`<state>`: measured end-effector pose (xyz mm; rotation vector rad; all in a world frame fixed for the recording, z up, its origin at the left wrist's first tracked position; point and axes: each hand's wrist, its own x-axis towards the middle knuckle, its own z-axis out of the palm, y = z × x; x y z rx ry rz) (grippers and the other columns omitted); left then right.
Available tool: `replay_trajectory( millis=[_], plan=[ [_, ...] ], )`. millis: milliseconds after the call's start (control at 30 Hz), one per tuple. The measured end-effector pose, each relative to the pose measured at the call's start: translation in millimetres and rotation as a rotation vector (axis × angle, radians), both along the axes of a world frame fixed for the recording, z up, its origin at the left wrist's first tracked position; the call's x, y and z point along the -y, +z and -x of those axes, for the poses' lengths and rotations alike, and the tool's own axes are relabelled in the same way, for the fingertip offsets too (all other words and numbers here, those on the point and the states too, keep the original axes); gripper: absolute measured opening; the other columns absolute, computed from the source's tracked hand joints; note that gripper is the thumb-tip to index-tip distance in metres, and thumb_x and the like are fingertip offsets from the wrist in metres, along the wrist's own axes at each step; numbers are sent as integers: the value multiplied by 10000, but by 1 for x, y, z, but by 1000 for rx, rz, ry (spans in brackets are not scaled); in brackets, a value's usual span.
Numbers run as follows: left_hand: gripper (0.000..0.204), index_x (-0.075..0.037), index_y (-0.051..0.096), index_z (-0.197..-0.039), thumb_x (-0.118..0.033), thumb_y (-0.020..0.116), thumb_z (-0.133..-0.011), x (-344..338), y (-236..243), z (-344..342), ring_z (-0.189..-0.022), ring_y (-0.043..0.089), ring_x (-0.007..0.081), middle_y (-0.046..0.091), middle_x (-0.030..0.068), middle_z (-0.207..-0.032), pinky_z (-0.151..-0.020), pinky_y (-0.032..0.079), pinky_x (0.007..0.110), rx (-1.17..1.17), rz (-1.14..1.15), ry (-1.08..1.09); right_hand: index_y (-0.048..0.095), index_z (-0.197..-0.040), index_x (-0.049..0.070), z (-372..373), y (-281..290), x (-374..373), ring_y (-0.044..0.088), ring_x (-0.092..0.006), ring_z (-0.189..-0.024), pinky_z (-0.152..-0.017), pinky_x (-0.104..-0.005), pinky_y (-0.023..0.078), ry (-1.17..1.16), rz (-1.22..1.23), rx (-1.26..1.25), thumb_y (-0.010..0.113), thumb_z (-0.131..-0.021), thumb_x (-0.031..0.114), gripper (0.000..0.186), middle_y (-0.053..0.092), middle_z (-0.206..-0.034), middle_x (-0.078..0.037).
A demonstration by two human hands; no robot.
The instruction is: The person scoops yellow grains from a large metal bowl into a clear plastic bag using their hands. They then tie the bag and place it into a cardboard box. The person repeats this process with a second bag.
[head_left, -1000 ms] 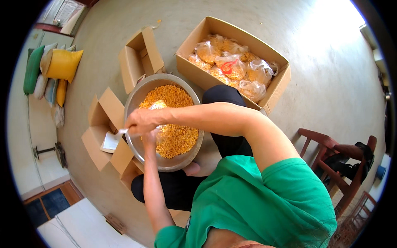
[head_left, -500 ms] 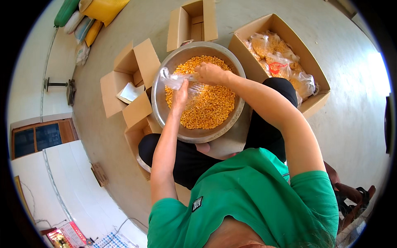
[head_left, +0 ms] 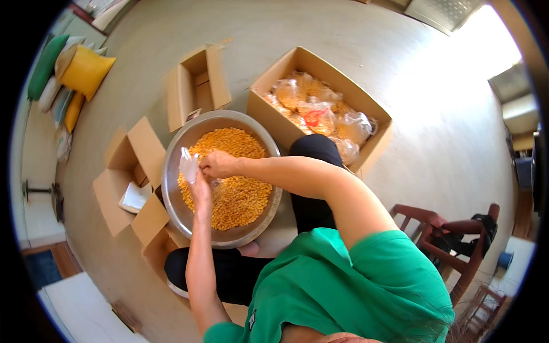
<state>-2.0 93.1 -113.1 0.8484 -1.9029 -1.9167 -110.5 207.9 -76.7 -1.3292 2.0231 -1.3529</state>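
Note:
A wide metal basin (head_left: 271,143) in front of me holds a bed of loose yellow corn kernels (head_left: 243,200). Above the kernels, towards the basin's left side, is a clear plastic bag (head_left: 188,164). My left hand (head_left: 201,190) is closed round it, with its whitish top sticking up past the fingers. My right hand (head_left: 219,164) is close against the left, its fingers pinched on the bag's gathered part. Whatever lies in the lower bag is hard to make out against the corn.
Right of the basin stands a large cardboard box (head_left: 374,111) with several clear bags of corn (head_left: 317,117). Open cardboard boxes stand behind (head_left: 217,80) and left (head_left: 111,183), the left one holding a white stack (head_left: 136,197). A reddish wooden chair (head_left: 460,263) is at right; sacks (head_left: 86,71) lie far left.
My view has swung, so the basin and boxes sit further left and lower in the picture. My right hand has come closer to the left, and the bag between them is less stretched.

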Motion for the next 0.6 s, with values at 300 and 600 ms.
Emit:
replay_trajectory(
  millis=[300, 600],
  plan=[
    [290, -5, 583, -1181, -113, 437, -955, -10, 62, 13, -1045, 608, 284, 642, 189, -1109, -918, 460, 386, 171, 534, -2, 570, -1072, 57, -20, 19, -4, 518, -360, -1031, -881, -475, 413, -155, -131, -329, 600, -774, 226, 343, 534, -1063, -192],
    [231, -71, 567, -1030, -13, 601, -808, -15, 50, 7, -849, 589, 357, 587, 157, -886, -728, 483, 442, -42, 958, -3, 450, -1358, 168, 6, 7, -3, 333, -336, -1347, -1060, -539, 273, 144, -383, -287, 715, -650, 594, 867, 404, -1431, -134]
  ],
)
